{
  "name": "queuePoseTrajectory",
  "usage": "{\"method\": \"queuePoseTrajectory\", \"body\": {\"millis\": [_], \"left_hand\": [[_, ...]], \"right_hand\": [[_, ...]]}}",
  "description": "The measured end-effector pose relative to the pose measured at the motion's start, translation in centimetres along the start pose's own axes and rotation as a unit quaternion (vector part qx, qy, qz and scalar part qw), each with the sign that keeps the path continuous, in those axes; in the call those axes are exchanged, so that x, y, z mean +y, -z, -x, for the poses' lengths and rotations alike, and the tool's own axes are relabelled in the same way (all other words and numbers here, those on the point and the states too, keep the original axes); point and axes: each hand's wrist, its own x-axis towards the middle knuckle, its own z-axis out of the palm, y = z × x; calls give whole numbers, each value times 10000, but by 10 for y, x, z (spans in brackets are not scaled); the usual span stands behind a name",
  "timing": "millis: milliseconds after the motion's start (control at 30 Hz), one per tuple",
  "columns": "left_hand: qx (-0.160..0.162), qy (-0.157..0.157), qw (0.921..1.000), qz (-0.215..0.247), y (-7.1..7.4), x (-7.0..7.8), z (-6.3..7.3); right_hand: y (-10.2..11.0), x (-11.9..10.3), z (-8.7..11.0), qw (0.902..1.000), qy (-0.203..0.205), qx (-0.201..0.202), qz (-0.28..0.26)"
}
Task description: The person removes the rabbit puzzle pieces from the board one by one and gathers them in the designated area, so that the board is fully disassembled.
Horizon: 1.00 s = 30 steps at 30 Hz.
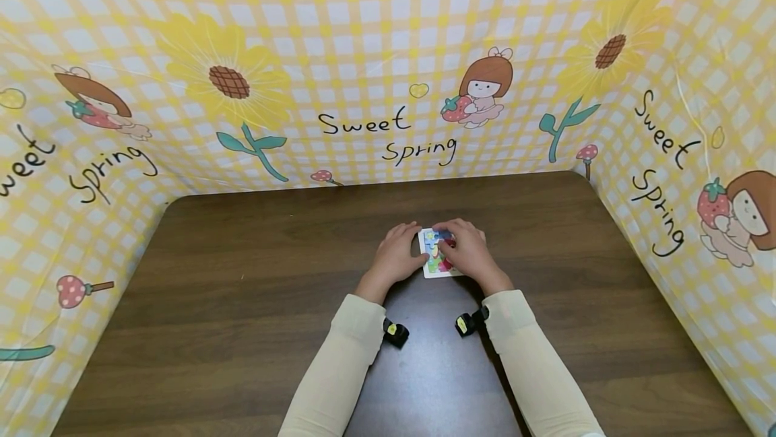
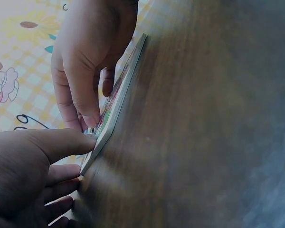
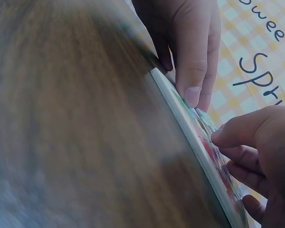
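A small jigsaw puzzle (image 1: 432, 263) with a colourful picture and a white border lies on the brown table. My left hand (image 1: 395, 255) holds its left side; in the left wrist view the left thumb (image 2: 76, 142) rests on the top at the edge, with the other fingers beside and below it. Over the right part of the puzzle bends my right hand (image 1: 469, 248), its thumb (image 3: 223, 135) on the picture near the middle. Its index finger reaches toward the far border. I cannot tell whether the right fingertips pinch a piece.
The dark wooden table (image 1: 273, 329) has a yellow checked cloth (image 1: 364, 40) with cartoon prints standing up behind it and along both sides. Black wrist cameras (image 1: 397, 333) sit on the inner side of both cream sleeves (image 1: 345, 349).
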Motion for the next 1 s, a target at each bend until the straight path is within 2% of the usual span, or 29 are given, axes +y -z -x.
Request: {"method": "queuePoseTrajectory", "body": {"millis": [533, 1000], "left_hand": [[26, -13, 10000, 39, -3, -2, 3], [104, -73, 9999, -38, -1, -1, 1]], "right_hand": [[1, 2, 4, 9995, 109, 115, -262], [6, 0, 4, 9990, 200, 163, -356]]}}
